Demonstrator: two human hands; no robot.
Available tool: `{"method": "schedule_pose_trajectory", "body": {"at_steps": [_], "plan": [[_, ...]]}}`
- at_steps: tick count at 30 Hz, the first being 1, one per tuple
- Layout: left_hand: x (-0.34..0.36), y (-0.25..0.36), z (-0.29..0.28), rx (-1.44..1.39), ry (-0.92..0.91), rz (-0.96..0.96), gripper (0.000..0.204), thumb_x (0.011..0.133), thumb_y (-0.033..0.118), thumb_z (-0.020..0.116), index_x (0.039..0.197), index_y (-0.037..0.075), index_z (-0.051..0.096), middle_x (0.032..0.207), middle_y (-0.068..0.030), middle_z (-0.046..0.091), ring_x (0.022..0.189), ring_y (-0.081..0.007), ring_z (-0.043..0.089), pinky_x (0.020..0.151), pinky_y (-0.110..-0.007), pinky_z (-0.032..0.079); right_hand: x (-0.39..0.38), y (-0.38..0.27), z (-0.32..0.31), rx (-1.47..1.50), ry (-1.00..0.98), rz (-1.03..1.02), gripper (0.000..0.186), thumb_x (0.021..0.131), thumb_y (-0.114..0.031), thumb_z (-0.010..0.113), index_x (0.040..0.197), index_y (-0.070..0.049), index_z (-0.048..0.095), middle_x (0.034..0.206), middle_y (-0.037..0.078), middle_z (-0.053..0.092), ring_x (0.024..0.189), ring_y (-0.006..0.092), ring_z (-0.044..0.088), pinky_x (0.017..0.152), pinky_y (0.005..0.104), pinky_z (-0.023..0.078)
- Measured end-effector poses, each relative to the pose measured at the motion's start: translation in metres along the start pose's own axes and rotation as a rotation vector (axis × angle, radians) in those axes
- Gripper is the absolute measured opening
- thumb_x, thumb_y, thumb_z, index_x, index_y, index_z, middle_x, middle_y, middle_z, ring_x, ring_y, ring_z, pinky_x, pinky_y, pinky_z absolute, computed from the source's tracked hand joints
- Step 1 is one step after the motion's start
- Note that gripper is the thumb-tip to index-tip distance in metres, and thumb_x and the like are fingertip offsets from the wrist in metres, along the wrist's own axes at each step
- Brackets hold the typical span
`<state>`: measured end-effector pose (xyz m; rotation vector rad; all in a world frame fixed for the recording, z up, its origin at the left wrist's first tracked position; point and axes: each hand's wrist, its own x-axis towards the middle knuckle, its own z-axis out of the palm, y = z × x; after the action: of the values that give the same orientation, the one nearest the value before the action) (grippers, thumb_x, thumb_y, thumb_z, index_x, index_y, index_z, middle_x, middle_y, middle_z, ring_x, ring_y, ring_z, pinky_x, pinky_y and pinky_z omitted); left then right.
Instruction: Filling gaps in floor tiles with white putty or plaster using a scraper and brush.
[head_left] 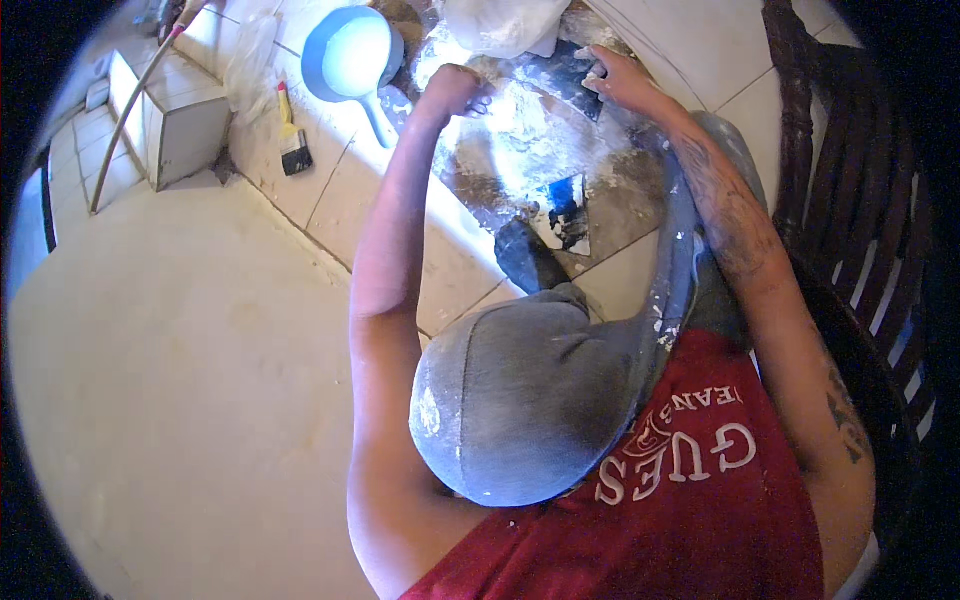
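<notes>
My left hand (458,92) is closed, its fingers curled down over the brightly lit, white-smeared floor covering (520,135). What those fingers hold, if anything, is hidden. My right hand (622,80) has its fingers and thumb apart, with whitish smears at the tips. It is at the edge of a dark blue-black sheet piece (565,82) dusted with white. Between and beyond the hands lies a pale translucent plastic bag (505,25). A light-blue pan (312,60) with white contents stands left of my left hand, its handle pointing toward me.
A paintbrush (292,145) with dark bristles lies on the tiles at left. A flat blue, black and white piece (567,215) lies near my foot (530,258). Dark slatted furniture (850,220) stands at right; a tiled block (185,130) and thin stick (130,110) are at left.
</notes>
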<state>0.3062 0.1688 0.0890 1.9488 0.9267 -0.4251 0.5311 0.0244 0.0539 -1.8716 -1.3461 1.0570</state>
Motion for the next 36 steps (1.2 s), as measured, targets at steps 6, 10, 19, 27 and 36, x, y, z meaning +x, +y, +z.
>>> {"method": "schedule_pose_trajectory", "body": {"at_steps": [6, 10, 19, 27, 36], "plan": [[-0.019, 0.006, 0.010, 0.208, 0.285, -0.040, 0.022, 0.076, 0.016, 0.049, 0.088, 0.004, 0.063, 0.085, -0.0149, 0.062, 0.075, -0.0259, 0.060, 0.069, -0.034, 0.048, 0.005, 0.016, 0.004, -0.046, -0.062, 0.059, 0.046, 0.073, -0.017, 0.063, 0.115, -0.011, 0.046, 0.081, 0.010, 0.057, 0.073, 0.0193, 0.055, 0.067, 0.0326, 0.044], [-0.029, 0.014, -0.033, -0.147, 0.335, 0.018, 0.025, 0.073, 0.015, 0.049, 0.090, 0.005, 0.064, 0.084, -0.0182, 0.062, 0.080, -0.0276, 0.060, 0.075, -0.036, 0.046, 0.008, 0.038, 0.001, -0.084, 0.012, -0.060, 0.046, 0.073, -0.016, 0.063, 0.115, -0.010, 0.046, 0.081, 0.009, 0.057, 0.073, 0.0177, 0.054, 0.067, 0.0322, 0.044], [-0.002, -0.064, -0.129, -0.285, 0.681, -0.228, 0.024, 0.079, 0.018, 0.057, 0.091, -0.002, 0.060, 0.080, -0.0090, 0.063, 0.062, -0.0143, 0.059, 0.056, -0.024, 0.049, 0.005, 0.011, -0.004, 0.030, -0.129, 0.113, 0.048, 0.072, -0.013, 0.064, 0.116, -0.009, 0.046, 0.078, 0.007, 0.057, 0.059, 0.0143, 0.053, 0.056, 0.0295, 0.044], [0.025, -0.116, -0.111, -0.272, 0.372, -0.331, 0.022, 0.078, 0.018, 0.048, 0.088, 0.000, 0.055, 0.080, -0.0091, 0.054, 0.070, -0.0194, 0.053, 0.058, -0.030, 0.045, 0.005, 0.002, 0.001, -0.074, -0.005, 0.068, 0.049, 0.071, -0.013, 0.064, 0.116, -0.009, 0.044, 0.078, 0.009, 0.058, 0.064, 0.0185, 0.056, 0.060, 0.0327, 0.046], [-0.019, -0.076, -0.121, -1.051, 0.140, -0.209, 0.022, 0.088, 0.020, 0.041, 0.078, 0.005, 0.052, 0.066, -0.0013, 0.051, 0.055, -0.0081, 0.045, 0.047, -0.019, 0.035, 0.019, 0.030, 0.024, -0.468, 0.279, -0.065, 0.066, 0.069, -0.024, 0.067, 0.124, -0.009, 0.036, 0.120, 0.018, 0.041, 0.113, 0.0296, 0.039, 0.092, 0.0361, 0.034]]}}
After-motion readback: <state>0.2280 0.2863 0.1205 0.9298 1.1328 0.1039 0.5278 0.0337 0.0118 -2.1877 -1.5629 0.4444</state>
